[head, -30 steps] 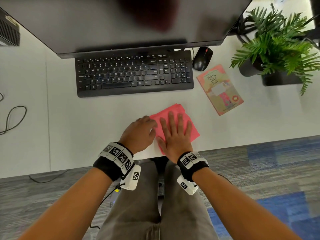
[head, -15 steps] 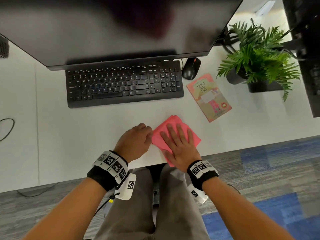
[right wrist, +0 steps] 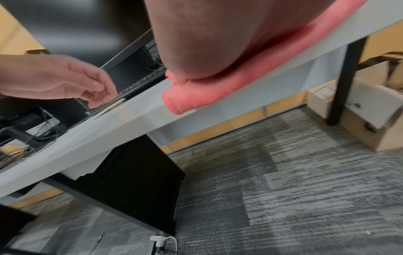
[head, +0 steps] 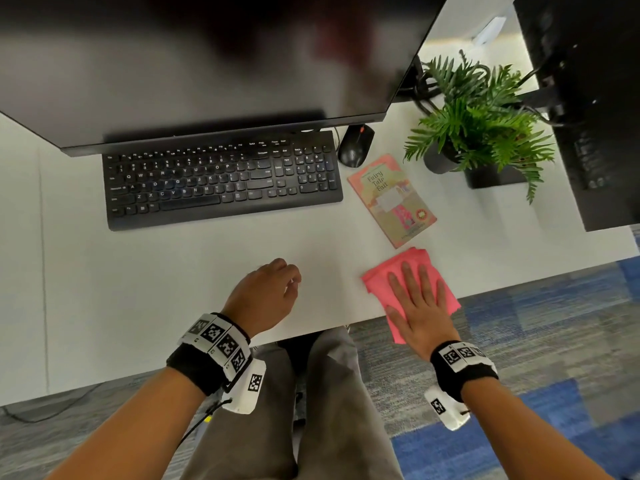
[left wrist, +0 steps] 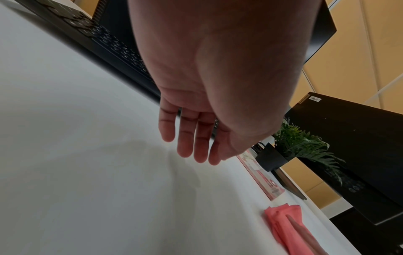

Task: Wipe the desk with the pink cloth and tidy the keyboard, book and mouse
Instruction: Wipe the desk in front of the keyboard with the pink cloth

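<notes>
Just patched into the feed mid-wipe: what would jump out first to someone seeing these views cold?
The folded pink cloth stands out at the white desk's near edge, partly overhanging it, with the right hand pressed flat on top. The left hand hovers empty beside it, fingers loosely curled. Behind them, a black keyboard sits under the large dark monitor, with a black mouse, a pink-covered book and a green potted fern to its right.

Head cam looks down; wrist cams sit low, close (all share desk (head: 207, 258) edge).
</notes>
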The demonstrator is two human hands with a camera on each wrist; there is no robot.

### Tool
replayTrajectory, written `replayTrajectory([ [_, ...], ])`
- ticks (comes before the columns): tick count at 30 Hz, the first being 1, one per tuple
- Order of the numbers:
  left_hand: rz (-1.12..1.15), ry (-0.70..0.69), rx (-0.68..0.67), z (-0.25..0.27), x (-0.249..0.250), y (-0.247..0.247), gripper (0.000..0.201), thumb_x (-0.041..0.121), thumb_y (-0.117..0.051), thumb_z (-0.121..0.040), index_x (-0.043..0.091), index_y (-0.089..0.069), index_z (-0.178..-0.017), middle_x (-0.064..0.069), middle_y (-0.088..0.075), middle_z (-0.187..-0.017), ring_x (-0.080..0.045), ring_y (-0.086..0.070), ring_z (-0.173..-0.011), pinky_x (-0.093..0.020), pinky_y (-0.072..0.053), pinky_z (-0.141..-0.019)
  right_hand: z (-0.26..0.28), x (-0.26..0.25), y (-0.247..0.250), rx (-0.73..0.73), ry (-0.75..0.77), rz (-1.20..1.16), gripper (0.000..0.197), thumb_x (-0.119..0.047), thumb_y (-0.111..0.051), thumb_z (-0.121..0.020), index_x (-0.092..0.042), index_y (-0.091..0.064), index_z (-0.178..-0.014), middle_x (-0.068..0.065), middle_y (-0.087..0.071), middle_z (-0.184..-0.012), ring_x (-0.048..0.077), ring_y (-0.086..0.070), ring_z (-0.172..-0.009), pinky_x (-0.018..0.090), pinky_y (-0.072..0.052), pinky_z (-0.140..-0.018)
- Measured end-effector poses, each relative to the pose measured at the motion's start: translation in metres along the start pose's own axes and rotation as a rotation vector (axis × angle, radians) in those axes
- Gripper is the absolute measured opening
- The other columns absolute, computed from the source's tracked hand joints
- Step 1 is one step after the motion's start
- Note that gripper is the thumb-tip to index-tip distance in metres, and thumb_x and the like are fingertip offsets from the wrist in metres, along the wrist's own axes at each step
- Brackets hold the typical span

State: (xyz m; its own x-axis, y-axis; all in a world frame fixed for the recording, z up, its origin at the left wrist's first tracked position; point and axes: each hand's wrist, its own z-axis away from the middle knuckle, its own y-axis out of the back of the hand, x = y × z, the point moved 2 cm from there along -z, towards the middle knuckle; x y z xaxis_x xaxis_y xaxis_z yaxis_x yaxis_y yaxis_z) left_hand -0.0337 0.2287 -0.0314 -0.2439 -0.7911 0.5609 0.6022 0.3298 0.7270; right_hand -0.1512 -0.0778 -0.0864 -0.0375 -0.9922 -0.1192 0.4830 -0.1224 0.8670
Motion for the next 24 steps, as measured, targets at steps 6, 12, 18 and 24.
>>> replayTrajectory([
  [6, -0.007, -0.014, -0.009, -0.005, 0.013, -0.006, 0.019, 0.025, -0.048, -0.097, 0.021, -0.061, -0.109, 0.004, -0.061, -0.109, -0.016, -0.062, -0.091, -0.033, -0.054, -0.08, 0.004, -0.005, -0.004, 0.002, -0.112, -0.099, 0.063, -0.058, -0.008, -0.098, -0.04, 0.019, -0.152, -0.002, 0.028, -0.161, 0.027, 0.028, -0.147, 0.058, 0.012, -0.118],
  [12, 0.039, 0.019, 0.012, -0.004, 0.022, -0.002, 0.019, 0.024, -0.051, -0.096, 0.021, -0.064, -0.109, 0.005, -0.061, -0.106, -0.018, -0.06, -0.083, -0.033, -0.05, -0.076, -0.005, -0.075, 0.0, -0.013, 0.003, -0.129, 0.058, -0.053, -0.011, -0.101, -0.042, 0.013, -0.153, -0.002, 0.026, -0.161, 0.03, 0.031, -0.146, 0.059, 0.014, -0.117],
  [18, 0.04, 0.061, 0.019, -0.005, 0.013, 0.004, 0.018, 0.025, -0.048, -0.096, 0.022, -0.063, -0.106, 0.004, -0.06, -0.105, -0.019, -0.061, -0.081, -0.036, -0.051, -0.075, -0.022, -0.13, 0.004, -0.013, 0.18, -0.119, 0.058, -0.052, -0.013, -0.101, -0.041, 0.01, -0.153, -0.004, 0.02, -0.163, 0.028, 0.029, -0.147, 0.059, 0.016, -0.117],
  [24, 0.024, 0.064, 0.118, 0.0, 0.006, 0.009, 0.025, 0.02, -0.052, -0.095, 0.019, -0.062, -0.118, 0.003, -0.055, -0.119, -0.019, -0.058, -0.098, -0.034, -0.051, -0.086, -0.036, -0.16, 0.017, -0.043, 0.284, -0.391, 0.053, -0.047, -0.018, -0.104, -0.042, -0.002, -0.154, -0.017, 0.012, -0.162, 0.016, 0.024, -0.149, 0.045, 0.022, -0.117],
])
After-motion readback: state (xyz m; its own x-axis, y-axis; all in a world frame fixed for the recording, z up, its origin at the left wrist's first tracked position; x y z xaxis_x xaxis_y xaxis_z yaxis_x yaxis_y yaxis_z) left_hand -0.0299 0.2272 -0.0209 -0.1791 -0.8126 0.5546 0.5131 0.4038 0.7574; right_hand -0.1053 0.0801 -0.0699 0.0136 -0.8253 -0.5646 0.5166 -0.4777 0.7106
